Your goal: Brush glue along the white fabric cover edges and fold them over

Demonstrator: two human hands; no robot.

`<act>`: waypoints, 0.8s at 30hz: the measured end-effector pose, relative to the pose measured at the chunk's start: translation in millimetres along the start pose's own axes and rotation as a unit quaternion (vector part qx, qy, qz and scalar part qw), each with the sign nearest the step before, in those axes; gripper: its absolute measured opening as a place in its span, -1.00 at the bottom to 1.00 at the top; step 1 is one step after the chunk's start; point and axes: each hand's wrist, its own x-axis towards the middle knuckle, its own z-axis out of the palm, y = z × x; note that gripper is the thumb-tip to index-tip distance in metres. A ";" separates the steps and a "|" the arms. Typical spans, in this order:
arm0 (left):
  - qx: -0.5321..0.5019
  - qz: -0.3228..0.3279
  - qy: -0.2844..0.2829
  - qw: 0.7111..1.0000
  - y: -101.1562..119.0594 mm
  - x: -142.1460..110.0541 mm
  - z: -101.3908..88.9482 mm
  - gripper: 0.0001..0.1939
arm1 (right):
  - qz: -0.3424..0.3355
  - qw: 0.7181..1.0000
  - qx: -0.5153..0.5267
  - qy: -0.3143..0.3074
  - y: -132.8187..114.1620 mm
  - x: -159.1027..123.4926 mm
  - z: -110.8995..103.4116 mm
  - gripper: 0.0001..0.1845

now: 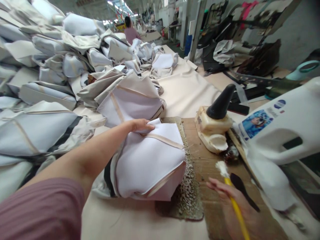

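My left hand (143, 125) pinches the upper edge of a pale, boxy sewn fabric piece (150, 160) with beige tape along its seams. That piece rests partly on a glue-crusted board (192, 190). At the lower right, my right hand (235, 200), somewhat blurred, holds a brush (228, 181) with a yellow handle and white-coated bristles. Close beside the brush lies a dark, spatula-like tool (242, 190). Ahead of my right hand stands a cut-down, glue-stained plastic container (212, 125) with a black cone-shaped nozzle on top.
Many similar sewn pieces (50, 86) are heaped on the left and at the back. A large white jug (282, 120) lies tilted on the right. Brown cardboard (200, 160) covers part of the table. Sewing machinery (260, 16) stands behind, and another person (131, 33) is far back.
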 end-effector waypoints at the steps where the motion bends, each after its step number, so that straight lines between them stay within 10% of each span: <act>1: -0.012 -0.002 -0.003 1.000 -0.3 1.4 0.4 -0.52 | 0.002 1.000 -0.004 -0.027 -4.9 3.5 14.8 -0.80; 7: -0.060 -0.028 -0.013 0.998 -2.9 0.7 -10.9 -0.40 | -0.002 0.999 -0.026 -0.022 -29.5 4.0 75.1 -0.74; 24: -0.036 -0.060 -0.027 0.997 8.6 -11.3 -34.3 -0.38 | 0.048 0.998 -0.027 0.010 -31.7 9.7 92.3 -0.80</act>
